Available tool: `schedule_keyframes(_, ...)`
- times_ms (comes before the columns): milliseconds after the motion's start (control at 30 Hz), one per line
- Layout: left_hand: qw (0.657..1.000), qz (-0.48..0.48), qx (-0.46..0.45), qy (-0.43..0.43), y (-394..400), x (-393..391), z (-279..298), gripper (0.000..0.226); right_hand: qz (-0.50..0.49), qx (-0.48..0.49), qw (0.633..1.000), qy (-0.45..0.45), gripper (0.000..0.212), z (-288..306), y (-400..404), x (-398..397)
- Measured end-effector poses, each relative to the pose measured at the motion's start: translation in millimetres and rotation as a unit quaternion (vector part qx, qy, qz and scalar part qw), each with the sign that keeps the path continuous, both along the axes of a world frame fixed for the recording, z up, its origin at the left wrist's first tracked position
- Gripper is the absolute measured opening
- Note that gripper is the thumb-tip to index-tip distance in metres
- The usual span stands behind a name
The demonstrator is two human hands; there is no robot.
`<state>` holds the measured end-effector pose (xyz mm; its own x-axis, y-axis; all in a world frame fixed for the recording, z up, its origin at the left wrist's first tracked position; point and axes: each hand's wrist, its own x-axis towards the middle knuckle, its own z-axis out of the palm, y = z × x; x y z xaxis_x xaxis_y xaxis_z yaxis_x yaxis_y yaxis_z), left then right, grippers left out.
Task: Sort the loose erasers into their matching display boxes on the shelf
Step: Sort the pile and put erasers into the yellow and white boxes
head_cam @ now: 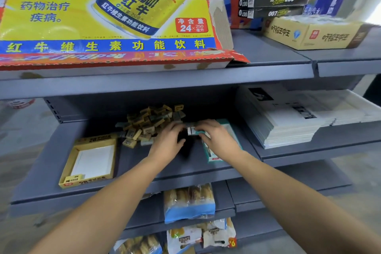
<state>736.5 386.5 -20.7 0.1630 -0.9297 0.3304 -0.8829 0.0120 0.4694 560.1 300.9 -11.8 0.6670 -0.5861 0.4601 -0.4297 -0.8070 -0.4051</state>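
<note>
Here, middle shelf point(185, 168), grey metal: loose erasers point(147, 122), yellow-sleeved with a few teal among them, heaped toward the back edge at centre. Yellow display box point(91, 161), near the front edge at left, white floor showing, one eraser in its front corner. Teal display box point(223, 142), right of the heap, largely under the right hand. Left hand point(168, 141), fingers curled on the heap's right margin; whether it holds anything cannot be told. Right hand point(213, 135), pinching a teal-and-white eraser point(191, 130) above the teal box's back end. Stack of white booklets point(305, 117), on the adjoining shelf at right
</note>
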Motion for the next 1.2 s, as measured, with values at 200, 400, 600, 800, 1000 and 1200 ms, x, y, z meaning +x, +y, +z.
schedule_keyframes(200, 1.0, -0.015, 0.01, -0.001, -11, -17, -14, 0.044, -0.073, 0.029, 0.989, 0.124, 0.026, -8, -27, -55)
schedule_keyframes(400, 1.0, -0.02, -0.003, 0.006, -7, -15, -17, 0.042, -0.07, 0.069, 0.98, 0.175, 0.026, -19, -28, -55)
schedule_keyframes(600, 1.0, -0.005, 0.001, 0.003, 2, -2, -18, 0.041, -0.043, 0.067, 0.98, 0.18, 0.027, -22, -23, -36)
schedule_keyframes(800, 1.0, 0.005, 0.001, 0.0, 7, 4, -19, 0.04, -0.044, 0.082, 0.98, 0.176, 0.028, -22, -21, -35)
schedule_keyframes(1000, 1.0, 0.011, -0.006, -0.003, 10, 4, -18, 0.038, -0.054, 0.091, 0.979, 0.172, 0.032, -17, -17, -34)
schedule_keyframes(1200, 0.999, 0.04, -0.005, -0.017, 21, 24, -13, 0.038, -0.071, 0.045, 0.994, 0.075, 0.031, 0, -9, 6)
